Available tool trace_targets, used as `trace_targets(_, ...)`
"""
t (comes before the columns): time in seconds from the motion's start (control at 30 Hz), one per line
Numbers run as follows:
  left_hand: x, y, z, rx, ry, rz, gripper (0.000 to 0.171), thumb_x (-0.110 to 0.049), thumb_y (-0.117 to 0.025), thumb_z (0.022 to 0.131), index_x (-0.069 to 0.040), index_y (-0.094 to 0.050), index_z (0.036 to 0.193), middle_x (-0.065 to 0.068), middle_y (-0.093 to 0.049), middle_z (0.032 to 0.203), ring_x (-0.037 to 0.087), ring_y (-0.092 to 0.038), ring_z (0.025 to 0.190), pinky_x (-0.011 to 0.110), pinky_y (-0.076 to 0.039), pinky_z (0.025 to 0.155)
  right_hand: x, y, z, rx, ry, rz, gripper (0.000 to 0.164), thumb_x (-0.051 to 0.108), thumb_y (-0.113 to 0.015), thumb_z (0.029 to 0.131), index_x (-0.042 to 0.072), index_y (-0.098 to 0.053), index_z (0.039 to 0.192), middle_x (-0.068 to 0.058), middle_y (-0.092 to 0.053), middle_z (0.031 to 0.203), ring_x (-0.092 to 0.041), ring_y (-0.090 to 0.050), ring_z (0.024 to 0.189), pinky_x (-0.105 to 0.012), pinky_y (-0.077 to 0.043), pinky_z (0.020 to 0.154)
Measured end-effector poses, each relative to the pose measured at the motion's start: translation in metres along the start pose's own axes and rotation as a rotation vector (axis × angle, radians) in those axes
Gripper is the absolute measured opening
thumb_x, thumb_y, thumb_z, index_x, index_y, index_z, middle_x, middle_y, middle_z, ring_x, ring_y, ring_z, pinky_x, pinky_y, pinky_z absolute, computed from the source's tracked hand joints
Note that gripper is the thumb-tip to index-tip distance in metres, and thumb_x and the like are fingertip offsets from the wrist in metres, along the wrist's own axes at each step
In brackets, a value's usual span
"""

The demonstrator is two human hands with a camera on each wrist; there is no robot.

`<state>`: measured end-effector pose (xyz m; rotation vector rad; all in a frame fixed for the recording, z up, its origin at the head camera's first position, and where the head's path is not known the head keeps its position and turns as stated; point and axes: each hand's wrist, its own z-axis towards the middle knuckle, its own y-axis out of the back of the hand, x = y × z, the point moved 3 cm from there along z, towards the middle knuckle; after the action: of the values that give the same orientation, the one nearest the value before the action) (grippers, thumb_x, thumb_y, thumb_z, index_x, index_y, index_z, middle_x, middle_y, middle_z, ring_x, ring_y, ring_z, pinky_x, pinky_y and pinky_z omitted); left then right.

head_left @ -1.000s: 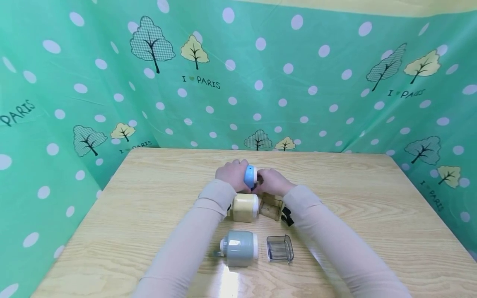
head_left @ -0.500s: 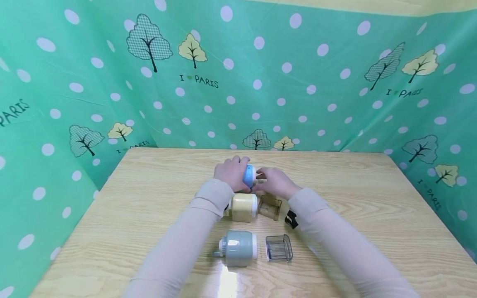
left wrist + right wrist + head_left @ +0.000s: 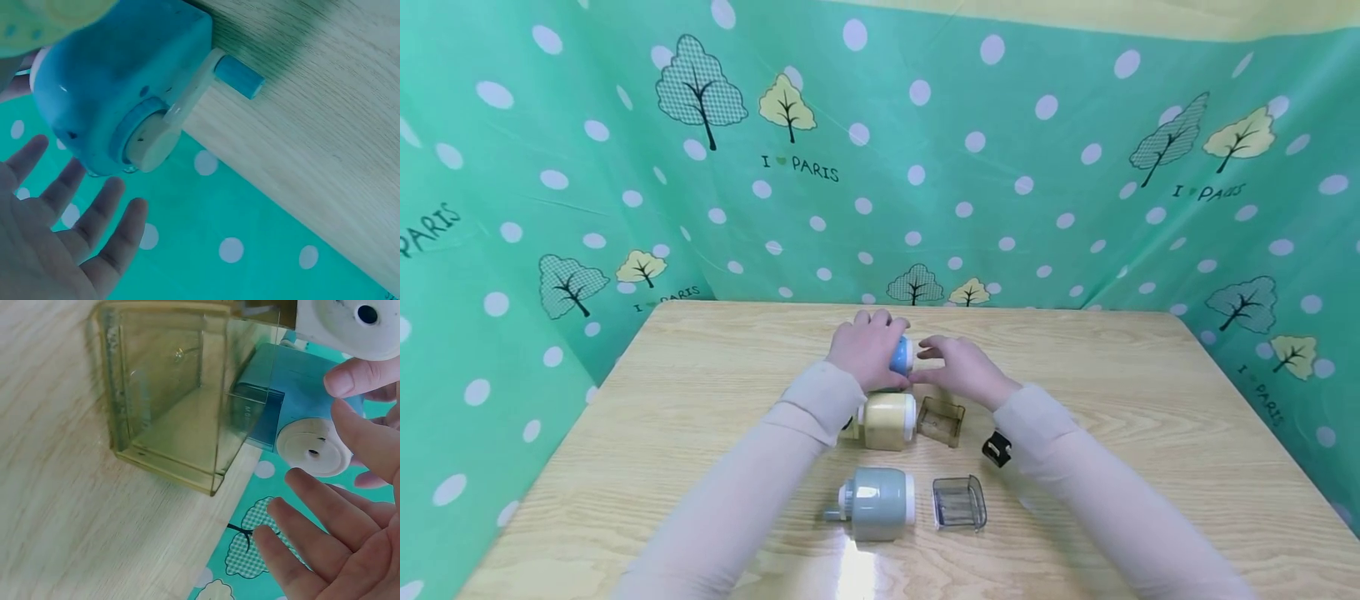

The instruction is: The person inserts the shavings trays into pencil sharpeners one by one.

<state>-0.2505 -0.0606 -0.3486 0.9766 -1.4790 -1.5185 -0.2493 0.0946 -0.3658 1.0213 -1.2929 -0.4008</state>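
Note:
A blue crank pencil sharpener (image 3: pixel 125 81) with a white front sits on the table at the back. My left hand (image 3: pixel 868 348) lies over it in the head view; in the left wrist view its fingers (image 3: pixel 128 231) spread loosely beside the body. My right hand (image 3: pixel 962 367) hovers at the white front (image 3: pixel 312 450), fingers loosely bent and holding nothing. In the right wrist view the left thumb (image 3: pixel 347 381) shows near that front. The crank handle (image 3: pixel 240 76) points away from the front. A dark blue drawer section (image 3: pixel 265 422) shows low on the sharpener.
Nearer me lie a yellow sharpener (image 3: pixel 887 421) and a grey-blue sharpener (image 3: pixel 880 504). Beside them are a clear amber drawer (image 3: pixel 940 421) and a clear grey drawer (image 3: pixel 958 502). A green dotted curtain (image 3: pixel 925 208) hangs behind the wooden table (image 3: pixel 715 417).
My right hand has drawn slightly right, away from the blue sharpener's front, with its fingers opening. My left hand has shifted a little over the sharpener, covering more of it.

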Motion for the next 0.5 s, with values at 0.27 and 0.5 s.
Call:
trace_targets(0.27,-0.004,0.006,-0.015,-0.061,-0.053,-0.06,0.09,-0.06,-0.074,0.074,-0.015,-0.05,0.148,0.012,-0.056,0.14,0.032,-0.052,0.12,0.05,-0.049,0.095,-0.003,0.002,-0.014,-0.025,0.013,0.004,0.066,0.033,-0.074,0.086,-0.004,-0.057,0.139,-0.016,-0.068,0.13,-0.039,-0.055,0.13,-0.054,-0.038,0.111)
trace_targets(0.5,-0.004,0.012,-0.027,-0.131,-0.089,-0.091,0.084,-0.057,-0.074,0.076,-0.01,-0.054,0.143,0.013,-0.059,0.136,0.032,-0.055,0.117,0.049,-0.051,0.094,-0.004,0.006,-0.029,-0.041,0.064,-0.023,0.068,0.037,-0.074,0.084,-0.004,-0.059,0.136,-0.017,-0.068,0.129,-0.039,-0.058,0.126,-0.053,-0.042,0.107)
